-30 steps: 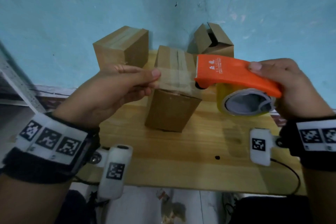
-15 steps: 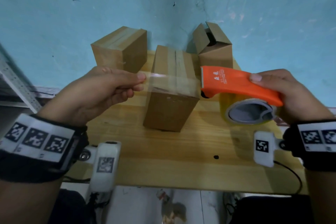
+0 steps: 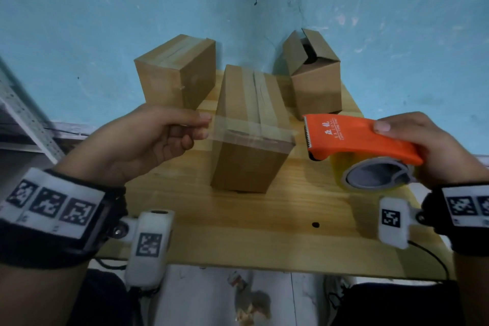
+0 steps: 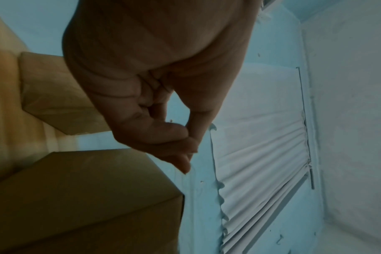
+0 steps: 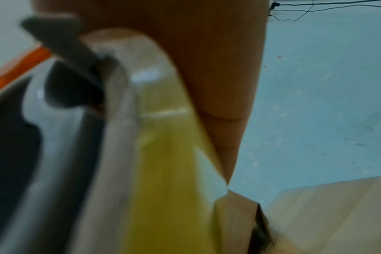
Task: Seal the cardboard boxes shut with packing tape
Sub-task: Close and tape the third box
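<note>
A closed cardboard box [image 3: 248, 151] stands mid-table with tape along its top seam. My left hand [image 3: 148, 143] pinches the free end of a clear tape strip [image 3: 254, 131] between thumb and fingers [image 4: 185, 137]. The strip stretches rightward over the box's near top edge to an orange tape dispenser [image 3: 354, 137]. My right hand [image 3: 434, 151] grips that dispenser, with its yellowish tape roll [image 3: 375, 177] underneath. In the right wrist view the roll [image 5: 168, 171] is blurred and fills the frame.
A taped box [image 3: 177, 79] stands at the back left of the wooden table [image 3: 264, 233]. A box with open flaps [image 3: 315, 79] stands at the back right against the blue wall. A metal shelf rail [image 3: 23, 114] runs at the left.
My hands have moved apart, left hand leftward and dispenser rightward, so a longer strip of tape is pulled out across the middle box. The boxes have not moved.
</note>
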Available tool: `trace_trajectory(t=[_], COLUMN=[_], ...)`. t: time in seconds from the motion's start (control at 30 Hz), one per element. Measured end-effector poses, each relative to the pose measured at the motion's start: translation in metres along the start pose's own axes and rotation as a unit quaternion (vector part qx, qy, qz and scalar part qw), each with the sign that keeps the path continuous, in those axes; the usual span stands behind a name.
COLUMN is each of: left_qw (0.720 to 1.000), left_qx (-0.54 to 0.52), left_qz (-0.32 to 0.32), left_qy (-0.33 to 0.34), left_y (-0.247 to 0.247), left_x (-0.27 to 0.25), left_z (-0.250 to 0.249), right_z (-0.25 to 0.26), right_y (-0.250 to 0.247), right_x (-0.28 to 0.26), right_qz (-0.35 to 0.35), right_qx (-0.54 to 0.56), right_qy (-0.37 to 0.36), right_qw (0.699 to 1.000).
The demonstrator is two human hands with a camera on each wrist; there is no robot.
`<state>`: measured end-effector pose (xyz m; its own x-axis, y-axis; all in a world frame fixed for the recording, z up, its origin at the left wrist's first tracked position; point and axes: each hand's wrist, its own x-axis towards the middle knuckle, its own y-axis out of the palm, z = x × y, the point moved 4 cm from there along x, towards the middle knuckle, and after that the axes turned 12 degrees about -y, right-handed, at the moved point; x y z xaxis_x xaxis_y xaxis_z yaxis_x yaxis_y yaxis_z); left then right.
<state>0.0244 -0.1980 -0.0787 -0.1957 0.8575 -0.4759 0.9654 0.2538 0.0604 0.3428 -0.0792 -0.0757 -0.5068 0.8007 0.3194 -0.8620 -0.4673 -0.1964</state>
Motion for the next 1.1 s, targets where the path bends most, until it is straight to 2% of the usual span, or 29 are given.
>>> trace_trajectory(t=[0.13,0.3,0.47,0.57,0.7,0.83,0.9,1.03,1.1], left_qw=[0.999,0.994,0.990,0.992,0.993,0.988,0.980,0.959,0.928], left_qx=[0.017,0.017,0.019,0.031,0.063,0.128,0.176,0.262,0.333], left_qz=[-0.010,0.013,0.050,0.043,-0.005,-0.082,-0.095,-0.107,-0.161], left_qy=[-0.030,-0.105,-0.127,-0.116,-0.095,-0.015,0.010,0.016,0.056], left_y=[0.000,-0.001,0.000,0.001,0.002,0.007,0.011,0.010,-0.001], left_x=[0.002,0.009,0.012,0.012,0.009,0.006,0.005,0.011,0.013], left_z=[0.008,0.022,0.033,0.036,0.039,0.037,0.039,0.043,0.036], right_z=[-0.005,-0.016,-0.026,-0.025,-0.026,-0.029,-0.030,-0.027,-0.025], right_y=[0.007,0.015,0.025,0.027,0.027,0.026,0.027,0.025,0.025], right_x=[0.000,0.004,0.007,0.006,0.007,0.008,0.008,0.007,0.006], right_qz=[0.025,0.053,0.074,0.082,0.090,0.093,0.095,0.075,0.078], right_qx=[-0.001,-0.002,-0.016,-0.010,-0.005,-0.021,-0.020,-0.020,-0.014], right_qy=[0.012,0.029,0.041,0.036,0.030,0.037,0.039,0.039,0.041], right_qw=[1.000,0.998,0.996,0.996,0.996,0.995,0.994,0.996,0.996])
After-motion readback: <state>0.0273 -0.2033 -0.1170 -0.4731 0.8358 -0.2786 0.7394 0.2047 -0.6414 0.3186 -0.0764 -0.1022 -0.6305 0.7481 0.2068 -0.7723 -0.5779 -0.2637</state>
